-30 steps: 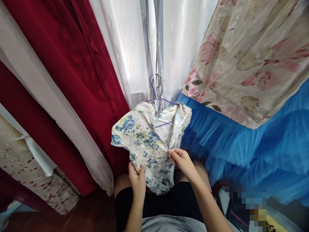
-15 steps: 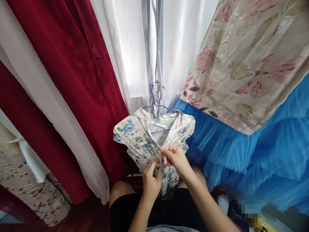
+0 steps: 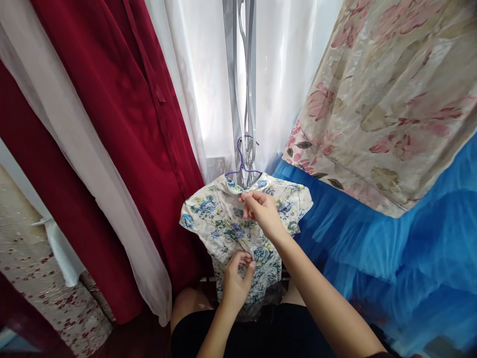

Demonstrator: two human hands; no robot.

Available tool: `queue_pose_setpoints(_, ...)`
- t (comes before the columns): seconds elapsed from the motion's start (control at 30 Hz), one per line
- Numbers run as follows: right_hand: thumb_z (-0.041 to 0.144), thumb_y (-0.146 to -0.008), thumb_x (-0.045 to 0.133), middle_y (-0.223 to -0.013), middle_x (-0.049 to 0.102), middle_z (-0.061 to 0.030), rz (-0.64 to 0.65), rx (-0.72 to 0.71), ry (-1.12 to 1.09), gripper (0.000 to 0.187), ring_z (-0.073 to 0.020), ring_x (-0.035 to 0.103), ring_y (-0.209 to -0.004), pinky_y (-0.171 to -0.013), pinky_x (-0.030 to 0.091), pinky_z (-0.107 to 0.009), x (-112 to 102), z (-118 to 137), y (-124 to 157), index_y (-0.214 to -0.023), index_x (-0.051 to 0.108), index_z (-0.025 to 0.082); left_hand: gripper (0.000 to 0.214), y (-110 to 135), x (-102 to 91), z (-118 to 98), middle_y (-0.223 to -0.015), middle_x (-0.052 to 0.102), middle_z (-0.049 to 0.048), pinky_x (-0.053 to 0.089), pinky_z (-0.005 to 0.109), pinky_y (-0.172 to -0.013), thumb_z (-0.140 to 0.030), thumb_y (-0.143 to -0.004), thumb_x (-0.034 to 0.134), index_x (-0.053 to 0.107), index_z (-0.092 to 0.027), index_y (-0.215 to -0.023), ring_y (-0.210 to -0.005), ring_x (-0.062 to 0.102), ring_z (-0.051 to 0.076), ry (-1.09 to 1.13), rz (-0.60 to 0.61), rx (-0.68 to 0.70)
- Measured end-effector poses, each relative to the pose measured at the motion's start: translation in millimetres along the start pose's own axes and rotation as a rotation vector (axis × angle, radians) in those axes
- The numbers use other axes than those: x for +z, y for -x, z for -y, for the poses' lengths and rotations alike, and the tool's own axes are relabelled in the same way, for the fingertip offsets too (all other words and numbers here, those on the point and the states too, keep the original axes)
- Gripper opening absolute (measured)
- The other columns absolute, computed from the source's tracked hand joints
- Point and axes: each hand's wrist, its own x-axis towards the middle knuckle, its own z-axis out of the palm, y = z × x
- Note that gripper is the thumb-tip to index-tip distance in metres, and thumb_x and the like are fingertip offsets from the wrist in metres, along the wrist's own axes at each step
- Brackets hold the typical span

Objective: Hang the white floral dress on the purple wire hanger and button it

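Note:
A short-sleeved floral dress, off-white with blue flowers and green leaves, hangs on a purple hanger. My right hand is closed in a pinch just under the collar, at the top of the dress's middle zipper; the small pull itself is hidden by the fingers. Below it the two edges meet along the middle. Lower down, my left hand pinches the dress's cloth near the waist, thumb against the fingers. The dress's lower part hangs down between my knees.
Long red drapes and a sheer pale cloth hang at left. Grey straps hang before white curtains behind the hanger. On the right are a beige floral cloth and blue tulle.
My right hand has moved up from mid-chest to the collar, and the gaping neck opening has closed. My left hand stays low at the dress.

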Motion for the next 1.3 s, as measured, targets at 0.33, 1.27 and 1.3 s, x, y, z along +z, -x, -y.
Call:
queue_pose_setpoints(0.33,0.039,-0.093,0.061,-0.046,0.056,0.0045,0.051,-0.144,0.06,0.026,-0.011,0.048,-0.042,-0.047,0.038,-0.023,-8.7,9.1,22.7,-0.076,0.062,0.019,0.021,-139.8,-56.5,-101.7,-0.094,0.071,0.0036,0.053,0.031,-0.084,-0.028,-0.102,0.055,0.065,-0.022,-0.118,-0.087,0.068,0.017,-0.077,-0.126,0.461)
queue_pose_setpoints(1.27,0.05,-0.08,0.07,-0.051,0.045,0.0024,-0.554,0.298,-0.087,0.033,-0.0133,0.034,-0.044,-0.042,0.026,-0.028,-58.4,-127.5,131.9,-0.065,0.061,0.022,0.02,-54.0,-41.1,0.3,-0.101,0.066,0.0057,0.051,0.035,-0.088,-0.035,-0.084,0.072,0.06,-0.02,-0.086,-0.098,0.064,0.021,1.152,-0.362,-0.448)
queue_pose_setpoints(1.3,0.049,-0.08,0.071,-0.056,0.051,0.0004,-0.559,0.29,-0.028,0.031,-0.0144,0.037,-0.046,-0.043,0.029,-0.029,-63.0,-128.4,133.7,-0.067,0.062,0.022,0.023,-54.2,-35.1,-16.8,-0.099,0.065,0.0053,0.051,0.034,-0.087,-0.038,-0.084,0.073,0.06,-0.019,-0.087,-0.095,0.063,0.02,1.096,-0.274,-0.37)
